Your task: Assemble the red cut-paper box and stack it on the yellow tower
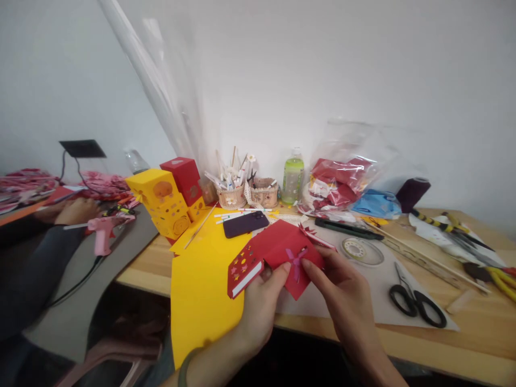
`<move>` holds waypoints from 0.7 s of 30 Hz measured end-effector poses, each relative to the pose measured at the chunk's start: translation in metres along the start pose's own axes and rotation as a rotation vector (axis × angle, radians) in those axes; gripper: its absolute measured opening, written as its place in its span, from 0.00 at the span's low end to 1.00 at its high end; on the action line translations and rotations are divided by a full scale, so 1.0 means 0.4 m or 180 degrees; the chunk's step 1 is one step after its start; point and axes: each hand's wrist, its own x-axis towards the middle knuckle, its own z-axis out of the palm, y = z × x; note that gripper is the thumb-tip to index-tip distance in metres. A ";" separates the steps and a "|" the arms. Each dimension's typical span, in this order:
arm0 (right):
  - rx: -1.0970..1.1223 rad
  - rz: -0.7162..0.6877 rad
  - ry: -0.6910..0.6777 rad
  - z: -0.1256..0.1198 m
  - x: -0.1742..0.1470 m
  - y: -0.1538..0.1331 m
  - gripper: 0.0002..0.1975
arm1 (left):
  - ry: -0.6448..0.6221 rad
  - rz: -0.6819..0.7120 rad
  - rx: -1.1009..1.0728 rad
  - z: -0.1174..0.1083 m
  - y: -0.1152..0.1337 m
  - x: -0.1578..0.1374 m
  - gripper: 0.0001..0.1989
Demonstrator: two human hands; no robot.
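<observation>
Between both hands is a red paper craft box (278,239) with unfolded flaps, held above the table's front edge. My left hand (262,298) grips it from below, its thumb pressed on the red flap beside a pink ribbon bow (296,262). My right hand (342,285) pinches the same flap from the other side, thumb close to the bow. The left part of the box (244,271) has cut-out shapes and a white edge. Fingers behind the red paper are hidden. Under my left arm lies a yellow sheet (201,301).
Black-handled scissors (417,303) and a clear tape roll (363,251) lie to the right. Behind are a dark phone (245,223), a green bottle (293,177), and yellow (163,201) and red boxes (183,180). At left, a co-worker's hand (78,210) is near a pink glue gun (102,234).
</observation>
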 end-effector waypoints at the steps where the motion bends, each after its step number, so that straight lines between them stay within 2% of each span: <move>1: -0.0375 -0.0214 0.0134 -0.004 -0.003 0.005 0.15 | 0.0036 0.0019 -0.0009 0.001 -0.001 0.002 0.14; 6: -0.2068 -0.1822 0.0760 -0.017 -0.019 0.022 0.14 | 0.0127 0.0104 0.0022 0.003 -0.008 0.008 0.14; 9: -0.2537 -0.2592 0.0822 -0.019 -0.018 0.013 0.15 | 0.0124 0.0222 0.0109 0.001 -0.012 0.007 0.14; 11: -0.2558 -0.2797 0.0705 -0.018 -0.013 0.004 0.15 | 0.0130 0.0200 0.0134 0.000 -0.014 0.007 0.13; 14: -0.2381 -0.2827 0.0508 -0.016 -0.009 -0.005 0.15 | 0.0118 0.0178 0.0144 -0.001 -0.014 0.008 0.12; 21: -0.2380 -0.3076 0.0374 -0.021 -0.020 -0.002 0.16 | 0.0066 0.0188 0.0138 0.001 -0.009 0.007 0.12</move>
